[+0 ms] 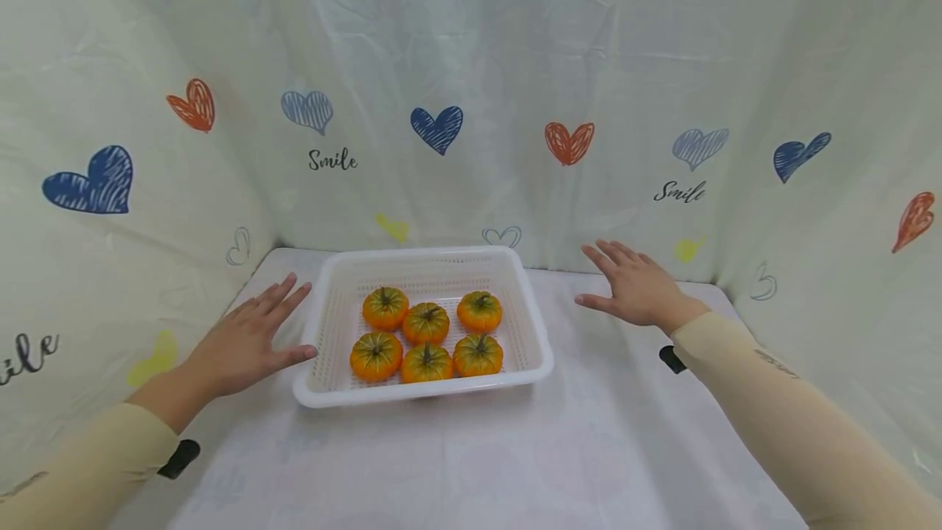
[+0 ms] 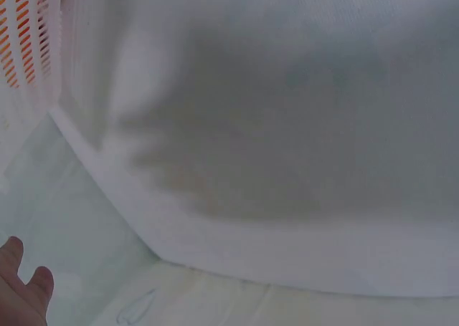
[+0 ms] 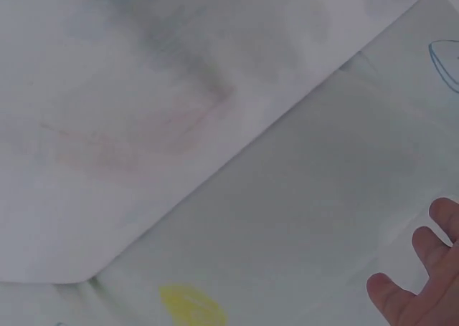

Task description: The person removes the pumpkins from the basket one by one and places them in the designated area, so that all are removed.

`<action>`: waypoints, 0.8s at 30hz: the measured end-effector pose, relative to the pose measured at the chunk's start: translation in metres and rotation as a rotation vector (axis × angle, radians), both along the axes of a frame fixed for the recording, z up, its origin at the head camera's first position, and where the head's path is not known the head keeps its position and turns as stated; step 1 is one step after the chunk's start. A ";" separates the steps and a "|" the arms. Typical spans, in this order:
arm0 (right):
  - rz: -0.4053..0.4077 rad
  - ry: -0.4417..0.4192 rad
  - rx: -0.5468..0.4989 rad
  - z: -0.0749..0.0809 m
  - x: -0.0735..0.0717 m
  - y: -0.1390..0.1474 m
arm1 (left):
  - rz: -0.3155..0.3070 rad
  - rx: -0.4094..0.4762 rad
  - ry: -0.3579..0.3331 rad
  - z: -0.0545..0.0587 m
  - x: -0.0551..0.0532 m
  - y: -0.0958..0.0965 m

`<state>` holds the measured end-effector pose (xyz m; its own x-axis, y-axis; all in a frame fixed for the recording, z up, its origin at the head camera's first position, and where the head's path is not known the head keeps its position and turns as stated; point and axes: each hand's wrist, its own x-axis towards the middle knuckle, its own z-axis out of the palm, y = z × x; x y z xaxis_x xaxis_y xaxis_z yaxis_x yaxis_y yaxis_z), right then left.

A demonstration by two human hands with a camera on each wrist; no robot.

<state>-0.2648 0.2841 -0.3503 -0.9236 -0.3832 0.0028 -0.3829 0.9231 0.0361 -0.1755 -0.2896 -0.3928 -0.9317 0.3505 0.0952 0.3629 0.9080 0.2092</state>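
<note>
Several small orange pumpkins (image 1: 427,323) with green-streaked tops and stems sit in a white plastic basket (image 1: 540,342) on the table. My left hand (image 1: 246,342) is spread just left of the basket, its thumb tip over or near the rim; whether it touches cannot be told. Off to the basket's right, my right hand (image 1: 634,283) hovers with fingers spread and holds nothing. In the left wrist view, fingertips of the left hand (image 2: 27,286) show at the lower left and the slotted basket wall (image 2: 54,54) at the upper left. The right hand (image 3: 427,276) appears at the lower right of its view.
A white cloth covers the table (image 1: 471,464). Pale curtains (image 1: 441,39) printed with hearts and "Smile" stand at the back and both sides. A dark strap piece (image 1: 179,459) hangs under the left wrist, another dark piece (image 1: 672,359) under the right.
</note>
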 end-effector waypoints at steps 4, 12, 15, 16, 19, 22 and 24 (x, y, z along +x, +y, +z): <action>0.005 0.002 0.002 0.001 -0.002 -0.007 | -0.012 0.038 -0.016 -0.005 -0.001 0.007; 0.015 0.012 -0.032 0.003 -0.007 -0.022 | -0.024 0.063 -0.008 -0.011 -0.002 0.019; 0.017 0.003 -0.042 0.005 -0.008 -0.031 | -0.021 0.069 -0.019 -0.012 -0.002 0.021; 0.018 -0.002 -0.046 0.005 -0.009 -0.033 | -0.019 0.071 -0.023 -0.013 -0.001 0.022; 0.026 -0.015 -0.061 0.007 -0.009 -0.043 | -0.016 0.074 -0.026 -0.013 -0.001 0.022; 0.042 -0.024 -0.071 0.009 -0.010 -0.053 | -0.023 0.073 -0.016 -0.013 -0.002 0.023; 0.058 -0.032 -0.077 0.012 -0.010 -0.060 | -0.024 0.069 -0.014 -0.013 -0.003 0.023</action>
